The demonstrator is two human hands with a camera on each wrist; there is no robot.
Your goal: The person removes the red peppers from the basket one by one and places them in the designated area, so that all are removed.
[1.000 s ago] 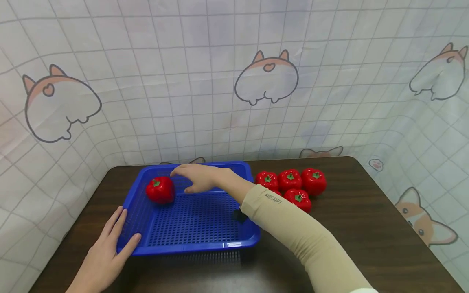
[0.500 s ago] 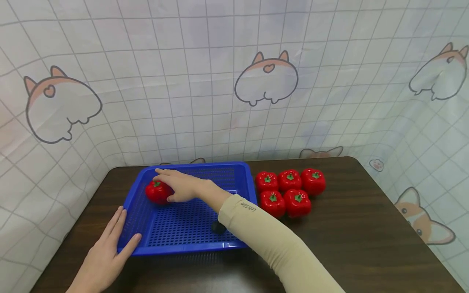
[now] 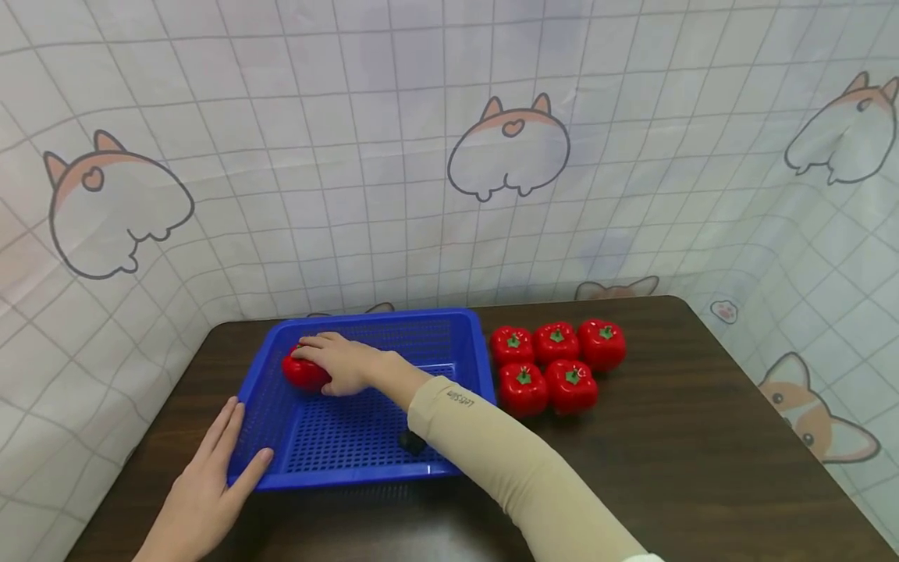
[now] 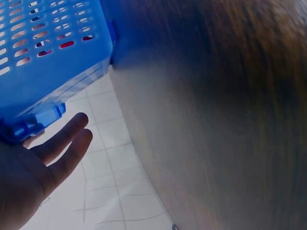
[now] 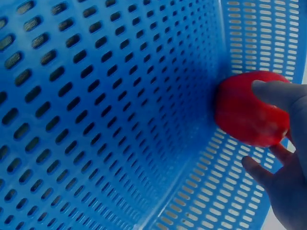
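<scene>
In the head view a blue plastic basket (image 3: 351, 474) stands on the table, its sides and floor slotted. A red bell pepper (image 3: 300, 377) sits in its back left corner. My right hand (image 3: 346, 365) holds this pepper from above and the right. The right wrist view shows the thumb on the pepper (image 5: 247, 112), with the other fingers partly hidden. My left hand (image 3: 200, 492) rests at the basket's left rim near the front corner. Its fingers look straight, and in the left wrist view the left hand (image 4: 29, 177) is beside the basket wall (image 4: 48, 81).
Right of the basket, several red bell peppers (image 3: 523, 389) with green stems stand in two rows on the dark wooden table (image 3: 674, 437). A pale curtain (image 3: 365, 156) with a grid and corgi prints hangs behind and at the sides. A small black object (image 3: 411, 442) shows under the right wrist.
My right hand has moved left and down from above the basket onto the pepper, and its fingers have come round it. The left hand has stayed at the rim.
</scene>
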